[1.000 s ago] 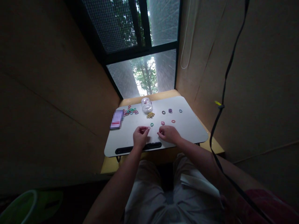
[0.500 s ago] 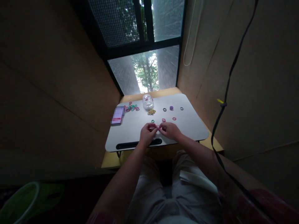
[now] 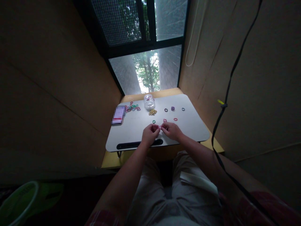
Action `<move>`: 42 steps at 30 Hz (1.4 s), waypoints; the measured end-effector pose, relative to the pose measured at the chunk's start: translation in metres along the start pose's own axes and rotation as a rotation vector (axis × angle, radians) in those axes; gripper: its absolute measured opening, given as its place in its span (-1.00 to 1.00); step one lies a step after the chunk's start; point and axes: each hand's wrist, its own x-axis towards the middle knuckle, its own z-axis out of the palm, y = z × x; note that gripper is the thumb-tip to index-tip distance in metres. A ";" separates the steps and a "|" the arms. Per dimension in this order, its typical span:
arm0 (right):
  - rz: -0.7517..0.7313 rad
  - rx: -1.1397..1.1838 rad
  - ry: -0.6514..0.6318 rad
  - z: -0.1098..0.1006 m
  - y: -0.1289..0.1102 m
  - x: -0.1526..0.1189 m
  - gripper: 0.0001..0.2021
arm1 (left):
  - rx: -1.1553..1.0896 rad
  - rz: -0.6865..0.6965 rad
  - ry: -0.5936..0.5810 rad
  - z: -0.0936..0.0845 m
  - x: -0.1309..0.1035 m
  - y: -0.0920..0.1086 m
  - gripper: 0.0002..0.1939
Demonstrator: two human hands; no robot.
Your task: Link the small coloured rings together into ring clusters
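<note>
Over the front part of a white lap table (image 3: pixel 188 135), my left hand (image 3: pixel 149 134) and my right hand (image 3: pixel 172 130) meet fingertip to fingertip. Both are closed in a pinch on a small pink band (image 3: pixel 160 127), mostly hidden by the fingers. Just beyond them lie a green band (image 3: pixel 154 121), a pink band (image 3: pixel 165 120) and a red band (image 3: pixel 175 119). Farther back are a dark band (image 3: pixel 166 110), a purple bundle (image 3: pixel 173 108) and a grey band (image 3: pixel 183 109). A yellow cluster of bands (image 3: pixel 152 112) sits before a clear plastic jar (image 3: pixel 149 102), which has something reddish in it.
Mixed coloured bands (image 3: pixel 133 108) are heaped at the back left beside a phone-like item (image 3: pixel 118 115) with a blurred face. A black slot (image 3: pixel 129 145) runs along the table's front. A dark cord (image 3: pixel 231 75) hangs at the right; a green basket (image 3: pixel 35 197) stands low left.
The fingertips have shifted slightly around the pink band, and less of it shows between them now. The bands lying on the table have stayed in place.
</note>
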 end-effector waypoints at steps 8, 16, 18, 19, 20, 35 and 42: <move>0.011 -0.056 0.002 0.002 0.001 0.000 -0.84 | 0.153 0.064 -0.017 0.003 -0.002 0.003 -0.75; 0.024 -0.085 -0.002 0.002 0.000 0.001 -0.84 | 0.210 0.063 0.008 0.002 -0.002 0.003 -0.75; 0.022 -0.080 0.003 0.001 -0.001 0.000 -0.84 | 0.220 0.061 0.024 0.003 -0.002 0.003 -0.77; 0.019 -0.076 0.005 0.001 -0.001 0.000 -0.84 | 0.221 0.058 0.031 0.003 -0.002 0.004 -0.78; 0.015 -0.072 0.007 0.001 -0.002 -0.001 -0.84 | 0.222 0.054 0.037 0.003 -0.003 0.005 -0.79; -0.011 -0.053 0.010 0.001 -0.002 -0.002 -0.87 | 0.289 0.019 0.060 0.003 -0.003 0.012 -0.82; 0.026 -0.112 0.017 0.003 -0.001 -0.001 -0.89 | 0.286 0.032 0.020 0.002 -0.004 0.013 -0.77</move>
